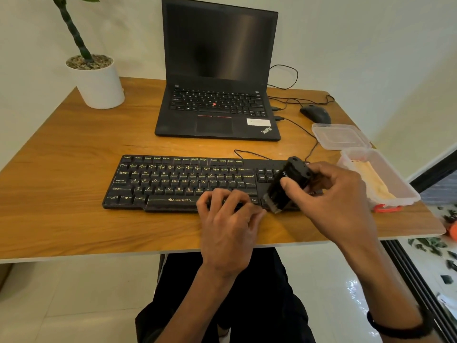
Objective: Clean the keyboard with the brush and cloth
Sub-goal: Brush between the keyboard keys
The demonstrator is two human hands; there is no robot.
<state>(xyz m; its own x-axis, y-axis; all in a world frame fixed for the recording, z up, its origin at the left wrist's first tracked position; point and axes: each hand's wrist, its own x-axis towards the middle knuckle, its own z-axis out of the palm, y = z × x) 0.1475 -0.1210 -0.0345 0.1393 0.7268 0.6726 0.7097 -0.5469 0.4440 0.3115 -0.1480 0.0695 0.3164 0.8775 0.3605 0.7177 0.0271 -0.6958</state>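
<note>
A black Zebronics keyboard (pixel 173 181) lies on the wooden desk (pixel 74 194), near its front edge. My right hand (pixel 329 191) grips a black brush (pixel 289 184) over the keyboard's right end, bristle end tilted down toward the front edge. My left hand (pixel 227 219) rests on the keyboard's front edge beside the space bar, fingers curled over the keys. A yellowish cloth (pixel 373 179) lies in an open clear plastic box (pixel 395 179) to the right of the keyboard.
An open black laptop (pixel 217 95) stands behind the keyboard, cables running to its right side. A black mouse (pixel 315 113) and the box's clear lid (pixel 340 136) sit at the back right. A white plant pot (pixel 99 82) stands at the back left.
</note>
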